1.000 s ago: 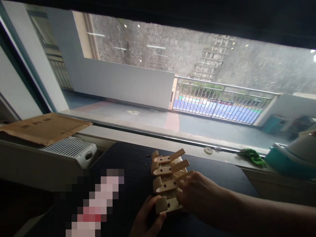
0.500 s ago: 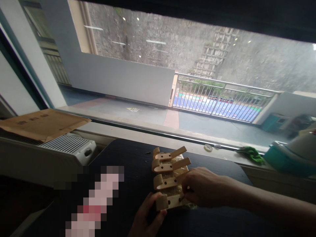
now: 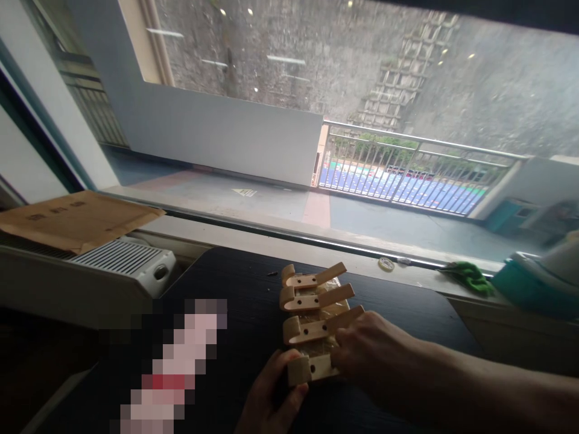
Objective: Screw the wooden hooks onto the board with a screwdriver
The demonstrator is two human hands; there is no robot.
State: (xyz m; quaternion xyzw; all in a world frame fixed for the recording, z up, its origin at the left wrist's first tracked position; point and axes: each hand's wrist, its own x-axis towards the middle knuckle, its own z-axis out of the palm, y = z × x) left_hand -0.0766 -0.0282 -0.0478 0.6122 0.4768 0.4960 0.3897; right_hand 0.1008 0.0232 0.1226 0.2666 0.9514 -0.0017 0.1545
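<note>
Several pale wooden hooks, each with a curled end, a flat middle with dark screw holes and an angled tail, stand in a row, one hook (image 3: 312, 330) among them near the middle. Beneath them lies a yellowish block (image 3: 316, 348) that looks wrapped in clear plastic. My left hand (image 3: 271, 395) pinches the curled end of the nearest hook (image 3: 298, 371), thumb in front and fingers behind. Over that same hook's other end, my right hand (image 3: 371, 346) is closed, covering the tail and one hole. What its fingers hold is hidden.
The hooks rest on a black table (image 3: 235, 289) with rounded corners. A pixelated patch (image 3: 172, 374) covers part of its left side. Beyond are a white slatted unit (image 3: 131, 265) bearing a brown envelope (image 3: 81, 220), a tape roll (image 3: 386, 264), a green cloth (image 3: 470, 277) and a teal basin (image 3: 525, 280).
My right hand has rolled over slightly and its fingers now cover the hole that showed before. My left hand keeps its hold. The view has tilted a little.
</note>
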